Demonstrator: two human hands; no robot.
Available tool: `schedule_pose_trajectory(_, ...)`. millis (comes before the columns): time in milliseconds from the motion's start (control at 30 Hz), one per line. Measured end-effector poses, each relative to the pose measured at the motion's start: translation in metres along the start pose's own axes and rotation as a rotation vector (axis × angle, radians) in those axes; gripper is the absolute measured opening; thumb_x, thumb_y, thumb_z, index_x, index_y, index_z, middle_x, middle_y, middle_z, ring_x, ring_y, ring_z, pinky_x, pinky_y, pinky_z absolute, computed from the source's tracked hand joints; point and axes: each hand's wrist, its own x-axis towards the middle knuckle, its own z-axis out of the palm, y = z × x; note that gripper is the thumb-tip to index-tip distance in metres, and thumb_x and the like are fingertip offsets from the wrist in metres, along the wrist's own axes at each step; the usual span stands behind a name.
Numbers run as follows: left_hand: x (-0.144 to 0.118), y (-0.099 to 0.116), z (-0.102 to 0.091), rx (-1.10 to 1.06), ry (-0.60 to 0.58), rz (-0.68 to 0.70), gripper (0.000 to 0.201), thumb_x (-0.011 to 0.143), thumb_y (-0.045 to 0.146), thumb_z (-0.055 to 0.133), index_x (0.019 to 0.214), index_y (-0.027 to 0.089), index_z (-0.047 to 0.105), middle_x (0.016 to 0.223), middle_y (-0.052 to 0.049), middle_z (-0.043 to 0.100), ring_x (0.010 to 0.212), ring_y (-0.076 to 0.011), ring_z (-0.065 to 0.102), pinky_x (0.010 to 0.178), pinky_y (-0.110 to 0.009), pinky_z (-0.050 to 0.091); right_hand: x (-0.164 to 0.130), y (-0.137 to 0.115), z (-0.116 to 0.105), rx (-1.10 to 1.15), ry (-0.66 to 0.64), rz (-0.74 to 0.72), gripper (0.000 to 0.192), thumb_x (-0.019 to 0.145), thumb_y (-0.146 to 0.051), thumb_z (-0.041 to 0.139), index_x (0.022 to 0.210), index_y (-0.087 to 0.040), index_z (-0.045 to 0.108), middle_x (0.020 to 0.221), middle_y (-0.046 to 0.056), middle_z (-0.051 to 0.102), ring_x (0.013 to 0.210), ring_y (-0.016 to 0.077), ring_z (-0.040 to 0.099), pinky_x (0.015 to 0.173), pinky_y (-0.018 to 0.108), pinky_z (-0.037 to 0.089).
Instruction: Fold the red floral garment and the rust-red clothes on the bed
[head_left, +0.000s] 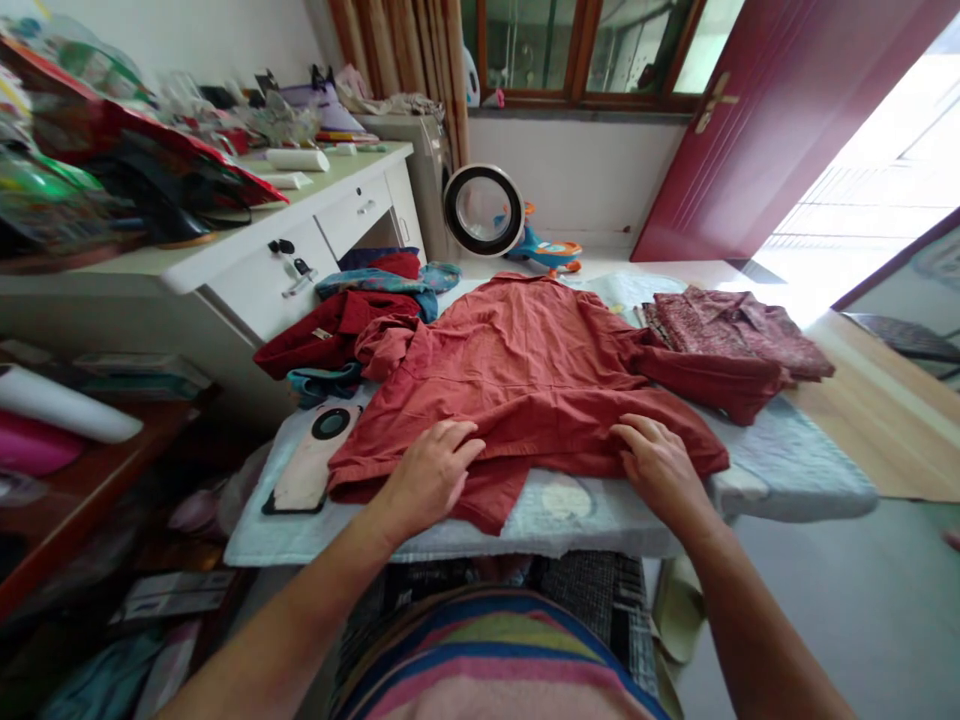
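A rust-red long-sleeved shirt [517,350] lies spread and wrinkled on the padded table, its collar at the far side. One sleeve is bunched at the left, and the other stretches right. Near the hem, a lower flap of its cloth hangs toward me. My left hand [431,470] rests on the left part of the hem area, fingers extended and slightly bent over the cloth. On the right part, my right hand [660,460] touches the fabric with fingers loosely curved and apart. Any cloth beneath the palms is hidden.
A phone-like pale device [315,460] lies left of the shirt on the light-blue cover [570,500]. Dark-red and blue clothes [337,325] are heaped beyond it. Folded patterned clothes [742,330] sit at right. A cluttered white desk [300,240] stands left; a washer door [484,210] hangs open behind.
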Motion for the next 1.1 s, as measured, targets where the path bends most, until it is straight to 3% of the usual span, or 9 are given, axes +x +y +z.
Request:
schedule_pose_trajectory(133, 0.033, 0.018, 0.020, 0.003, -0.092, 0.050, 0.026, 0.085, 0.010, 0.051, 0.106, 0.020, 0.063, 0.116, -0.009, 0.060, 0.107, -0.0235, 0.055, 0.094, -0.038, 0.047, -0.007, 0.020, 0.004, -0.099, -0.079, -0.001, 0.055, 0.079, -0.008, 0.046, 0.132, -0.018, 0.054, 0.137, 0.011, 0.056, 0.125, 0.0264, 0.051, 0.102, 0.043, 0.039)
schedule_pose_trajectory(267, 0.049, 0.006, 0.023, 0.052, -0.154, -0.023, 0.022, 0.086, 0.007, 0.045, 0.091, 0.019, 0.063, 0.092, -0.007, 0.063, 0.088, -0.0217, 0.058, 0.077, -0.034, 0.049, -0.005, 0.035, -0.001, -0.132, -0.012, 0.028, 0.054, 0.078, -0.007, 0.043, 0.130, -0.018, 0.056, 0.134, 0.011, 0.058, 0.123, 0.0260, 0.051, 0.102, 0.043, 0.038)
schedule_pose_trajectory(400, 0.057, 0.003, 0.012, -0.027, -0.012, -0.143, 0.021, 0.082, 0.005, 0.047, 0.089, 0.020, 0.060, 0.090, -0.005, 0.062, 0.087, -0.0191, 0.059, 0.078, -0.031, 0.047, 0.008, 0.046, -0.020, -0.107, 0.112, 0.095, 0.035, 0.083, -0.017, 0.047, 0.112, -0.019, 0.066, 0.123, 0.011, 0.063, 0.113, 0.0281, 0.056, 0.097, 0.042, 0.041)
schedule_pose_trajectory(500, 0.060, 0.027, 0.010, -0.146, 0.022, -0.042, 0.021, 0.083, 0.009, 0.049, 0.096, 0.021, 0.059, 0.096, -0.003, 0.062, 0.089, -0.0168, 0.060, 0.080, -0.028, 0.047, 0.026, 0.049, -0.037, -0.020, 0.162, 0.175, 0.027, 0.088, -0.025, 0.045, 0.099, -0.019, 0.069, 0.105, 0.010, 0.068, 0.097, 0.0257, 0.061, 0.087, 0.037, 0.045)
schedule_pose_trajectory(600, 0.065, 0.060, 0.021, -0.168, -0.128, 0.194, 0.013, 0.086, 0.016, 0.053, 0.095, 0.021, 0.060, 0.096, -0.003, 0.062, 0.089, -0.0175, 0.060, 0.079, -0.028, 0.047, 0.048, 0.047, -0.047, 0.027, 0.163, 0.281, 0.029, 0.091, -0.029, 0.042, 0.099, -0.021, 0.069, 0.086, 0.007, 0.070, 0.080, 0.0230, 0.063, 0.075, 0.033, 0.045)
schedule_pose_trajectory(733, 0.077, 0.079, 0.041, -0.032, -0.178, 0.111, 0.017, 0.087, 0.031, 0.061, 0.100, 0.019, 0.060, 0.101, -0.008, 0.062, 0.094, -0.0239, 0.059, 0.080, -0.036, 0.049, 0.067, 0.053, -0.050, -0.066, 0.149, 0.312, 0.030, 0.090, -0.032, 0.044, 0.098, -0.020, 0.070, 0.088, 0.009, 0.068, 0.082, 0.0241, 0.061, 0.075, 0.034, 0.043)
schedule_pose_trajectory(900, 0.092, 0.073, 0.050, 0.010, -0.174, -0.001, 0.037, 0.080, 0.044, 0.070, 0.104, 0.017, 0.060, 0.103, -0.011, 0.062, 0.094, -0.0293, 0.061, 0.075, -0.040, 0.051, 0.046, 0.076, -0.057, -0.230, -0.017, 0.223, 0.029, 0.080, -0.035, 0.057, 0.102, -0.020, 0.070, 0.097, 0.011, 0.062, 0.092, 0.0275, 0.056, 0.082, 0.037, 0.042)
schedule_pose_trajectory(1033, 0.099, 0.068, 0.052, -0.008, -0.177, 0.021, 0.015, 0.089, 0.028, 0.059, 0.100, 0.019, 0.062, 0.100, -0.010, 0.064, 0.091, -0.0257, 0.063, 0.074, -0.036, 0.051, 0.013, 0.088, -0.065, -0.226, -0.135, 0.391, 0.027, 0.075, -0.038, 0.060, 0.095, -0.021, 0.068, 0.087, 0.008, 0.061, 0.084, 0.0259, 0.058, 0.075, 0.035, 0.043)
schedule_pose_trajectory(1100, 0.100, 0.064, 0.051, -0.034, -0.169, 0.044, 0.015, 0.092, 0.017, 0.049, 0.097, 0.019, 0.063, 0.096, -0.010, 0.066, 0.089, -0.0236, 0.063, 0.077, -0.036, 0.050, -0.001, 0.090, -0.067, -0.132, -0.176, 0.505, 0.023, 0.076, -0.038, 0.057, 0.090, -0.021, 0.066, 0.078, 0.006, 0.063, 0.075, 0.0236, 0.059, 0.069, 0.034, 0.043)
